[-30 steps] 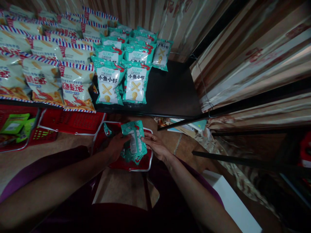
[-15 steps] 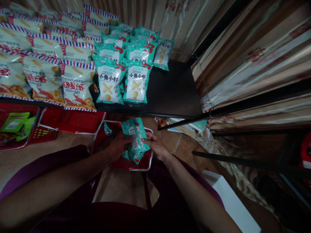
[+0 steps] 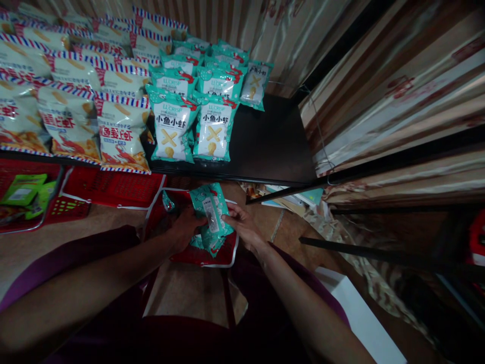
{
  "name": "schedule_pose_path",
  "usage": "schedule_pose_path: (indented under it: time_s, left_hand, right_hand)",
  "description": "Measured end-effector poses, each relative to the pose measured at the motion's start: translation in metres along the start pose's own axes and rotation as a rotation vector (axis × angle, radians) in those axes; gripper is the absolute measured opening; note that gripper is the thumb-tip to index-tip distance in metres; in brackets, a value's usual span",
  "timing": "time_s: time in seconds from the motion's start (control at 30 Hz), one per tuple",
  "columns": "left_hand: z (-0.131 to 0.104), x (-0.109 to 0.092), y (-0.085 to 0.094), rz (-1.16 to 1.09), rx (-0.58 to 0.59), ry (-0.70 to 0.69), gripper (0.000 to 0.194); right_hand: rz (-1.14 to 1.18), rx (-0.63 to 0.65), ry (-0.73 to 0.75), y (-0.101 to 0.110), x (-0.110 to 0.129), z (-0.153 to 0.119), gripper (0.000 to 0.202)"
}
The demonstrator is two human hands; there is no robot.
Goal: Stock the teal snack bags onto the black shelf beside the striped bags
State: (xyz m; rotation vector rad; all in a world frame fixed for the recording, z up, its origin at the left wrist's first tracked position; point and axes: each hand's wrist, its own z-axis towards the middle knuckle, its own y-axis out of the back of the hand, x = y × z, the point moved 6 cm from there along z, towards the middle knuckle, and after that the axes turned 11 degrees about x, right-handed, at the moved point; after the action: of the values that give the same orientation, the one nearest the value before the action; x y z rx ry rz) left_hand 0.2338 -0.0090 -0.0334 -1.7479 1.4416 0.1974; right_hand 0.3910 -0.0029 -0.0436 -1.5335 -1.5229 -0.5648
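Between my hands is a teal snack bag [image 3: 212, 213], its back with a pale label turned up toward me. My left hand [image 3: 187, 228] grips its left edge, thumb on top. On the opposite edge, my right hand [image 3: 242, 225] pinches it between thumb and fingers. The bag is over a red basket [image 3: 226, 258] with a white rim, in front of my knees. More teal packaging lies in the basket, partly hidden under the bag and my left hand. Matching teal bags [image 3: 212, 126] stand in rows on the black shelf [image 3: 273, 146] above.
Cream snack bags [image 3: 123, 134] with striped edges fill the shelf's left part. More red baskets [image 3: 113, 188] sit below it, one with green packets [image 3: 25, 191]. Dark metal bars [image 3: 359, 252] and a striped curtain [image 3: 364, 101] are on the right, a white box [image 3: 356, 308] at lower right.
The teal bag has tilted slightly between my hands, so its back label shows flatter and clearer. Both hands keep hold in nearly the same place.
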Motion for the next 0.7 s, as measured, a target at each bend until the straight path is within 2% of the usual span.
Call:
schedule_pose_path:
  time_s: [0.17,0.3,0.4,0.5,0.57,0.7]
  left_hand:
    - [-0.001,-0.002,-0.003,0.064,0.018,-0.015,0.032]
    - [-0.001,-0.001,-0.004,0.07,0.015,-0.014,0.032]
    - [0.0,-0.001,-0.003,0.082,-0.011,-0.035,0.031]
    - [-0.001,-0.003,-0.003,0.172,-0.043,-0.061,0.03]
    - [-0.001,-0.003,-0.005,0.224,-0.053,-0.068,0.031]
    - [0.0,-0.001,-0.01,0.186,0.032,-0.092,0.037]
  right_hand:
    - [-0.281,-0.059,0.164,0.004,0.008,0.002,0.054]
    - [-0.634,-0.068,0.338,-0.002,0.022,-0.005,0.049]
    - [-0.776,-0.036,0.42,-0.009,0.026,-0.01,0.043]
    - [-0.767,-0.009,0.409,-0.012,0.022,-0.009,0.037]
    - [-0.694,0.015,0.345,-0.012,0.018,-0.007,0.033]
    - [-0.483,0.079,0.157,-0.016,0.015,-0.006,0.032]
